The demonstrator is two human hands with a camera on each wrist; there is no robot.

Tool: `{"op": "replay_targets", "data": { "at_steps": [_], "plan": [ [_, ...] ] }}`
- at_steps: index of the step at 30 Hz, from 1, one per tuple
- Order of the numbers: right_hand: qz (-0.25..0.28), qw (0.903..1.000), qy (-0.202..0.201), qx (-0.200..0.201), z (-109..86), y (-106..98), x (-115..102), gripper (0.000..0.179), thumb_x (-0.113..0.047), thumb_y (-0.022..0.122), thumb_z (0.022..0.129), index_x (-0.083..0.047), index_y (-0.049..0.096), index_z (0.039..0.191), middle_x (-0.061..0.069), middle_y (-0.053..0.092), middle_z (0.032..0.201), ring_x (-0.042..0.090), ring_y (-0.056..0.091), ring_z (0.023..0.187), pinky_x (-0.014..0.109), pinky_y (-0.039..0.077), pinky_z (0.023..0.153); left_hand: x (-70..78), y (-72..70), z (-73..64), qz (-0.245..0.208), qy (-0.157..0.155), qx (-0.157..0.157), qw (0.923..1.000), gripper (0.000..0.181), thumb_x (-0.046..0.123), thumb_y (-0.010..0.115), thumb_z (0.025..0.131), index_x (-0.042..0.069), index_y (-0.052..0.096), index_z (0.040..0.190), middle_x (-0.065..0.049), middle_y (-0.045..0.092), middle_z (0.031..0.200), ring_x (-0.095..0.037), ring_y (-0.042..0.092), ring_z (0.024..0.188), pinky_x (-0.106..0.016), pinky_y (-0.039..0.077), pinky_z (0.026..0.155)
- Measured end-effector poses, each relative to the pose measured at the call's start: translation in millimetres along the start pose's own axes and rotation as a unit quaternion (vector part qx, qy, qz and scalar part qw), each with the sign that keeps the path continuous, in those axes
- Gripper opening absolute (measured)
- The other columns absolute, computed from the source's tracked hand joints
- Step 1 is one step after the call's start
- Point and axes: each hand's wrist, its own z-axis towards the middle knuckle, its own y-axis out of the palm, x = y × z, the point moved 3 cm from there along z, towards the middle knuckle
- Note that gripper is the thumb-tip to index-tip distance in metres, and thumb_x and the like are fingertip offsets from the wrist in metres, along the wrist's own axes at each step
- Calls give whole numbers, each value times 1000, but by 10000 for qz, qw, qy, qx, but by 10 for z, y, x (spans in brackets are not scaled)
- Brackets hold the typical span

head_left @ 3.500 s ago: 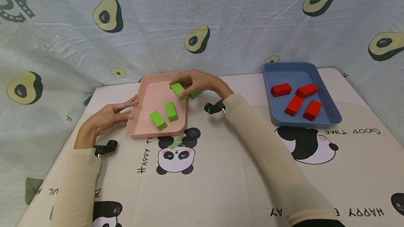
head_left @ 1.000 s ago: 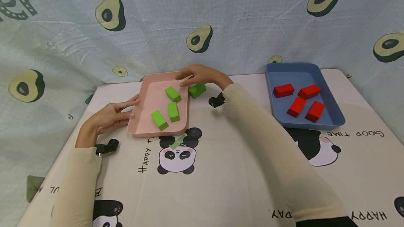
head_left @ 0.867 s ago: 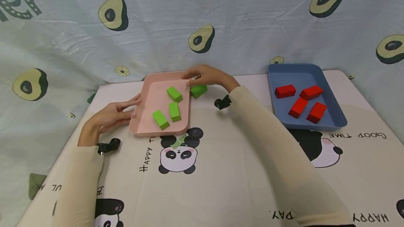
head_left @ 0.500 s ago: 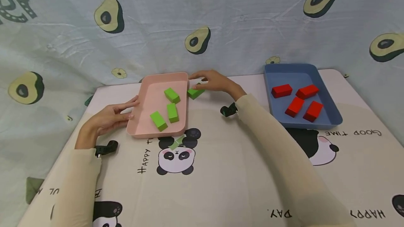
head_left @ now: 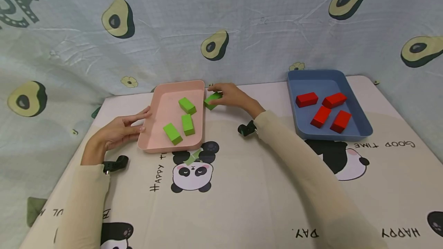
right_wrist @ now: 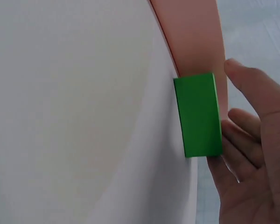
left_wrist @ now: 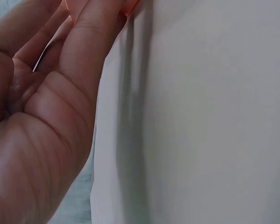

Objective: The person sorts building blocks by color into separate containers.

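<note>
A pink tray (head_left: 173,83) lies on the table at left centre, holding a few green blocks, one of them a green block (head_left: 188,125) near its right wall. My left hand (head_left: 119,130) touches the tray's left rim with fairly straight fingers. Just outside the tray's right wall sits another green block (head_left: 212,100). Around that block my right hand (head_left: 233,96) reaches, fingers behind it and thumb in front. In the right wrist view, a gap shows between the thumb and this green block (right_wrist: 199,116); its far side is hidden.
At the right stands a blue tray (head_left: 301,126) with several red blocks, such as a red block (head_left: 340,121). A curtain with avocado prints (head_left: 215,45) hangs behind the table's back edge. The tablecloth (head_left: 235,187) carries panda prints.
My right hand set a green block down in the pink tray, let go, then moved right and down to the block outside it. The left hand keeps its place at the rim.
</note>
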Motion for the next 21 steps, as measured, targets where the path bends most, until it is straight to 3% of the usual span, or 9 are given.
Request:
{"op": "replay_targets", "data": {
  "at_steps": [8, 12, 15, 18, 21],
  "plan": [
    [-198, 9989, 334, 268, -9, 122, -77, 61, -36, 81, 88, -2, 63, 134, 12, 66, 125, 20, 56, 98, 28, 48, 81, -17, -19, 10, 204, -21, 53, 9998, 62, 2, 62, 100, 13, 36, 156, 6, 3, 171, 8, 54, 121, -25, 56, 93],
    [-276, 9984, 360, 350, -10, 153, -81, 57, -35, 81, 88, -1, 65, 130, 12, 67, 119, 20, 57, 95, 27, 48, 77, -16, -25, 18, 264, -27, 45, 9996, 63, 2, 62, 100, 12, 35, 156, 6, 3, 171, 8, 53, 121, -25, 56, 93],
    [-394, 9981, 329, 336, -17, 143, -86, 57, -34, 80, 89, -1, 65, 132, 15, 62, 135, 25, 59, 115, 31, 51, 92, -14, -29, 22, 210, -36, 56, 9998, 64, 2, 63, 100, 12, 34, 156, 7, 3, 171, 10, 52, 122, -25, 55, 94],
    [-472, 9983, 288, 202, -34, 124, -83, 60, -34, 78, 90, -1, 62, 138, 18, 49, 151, 31, 47, 138, 37, 44, 111, -10, -29, 20, 63, -61, 46, 10000, 63, 0, 61, 100, 11, 34, 156, 7, 3, 171, 11, 52, 122, -25, 55, 95],
    [-495, 9984, 257, 21, -54, 103, -50, 63, -34, 76, 91, -4, 58, 143, 18, 44, 155, 32, 40, 144, 40, 38, 117, -3, -22, 13, -34, -79, 35, 10000, 62, -3, 60, 100, 9, 35, 155, 7, 3, 171, 10, 53, 121, -26, 56, 95]
  ]
}}
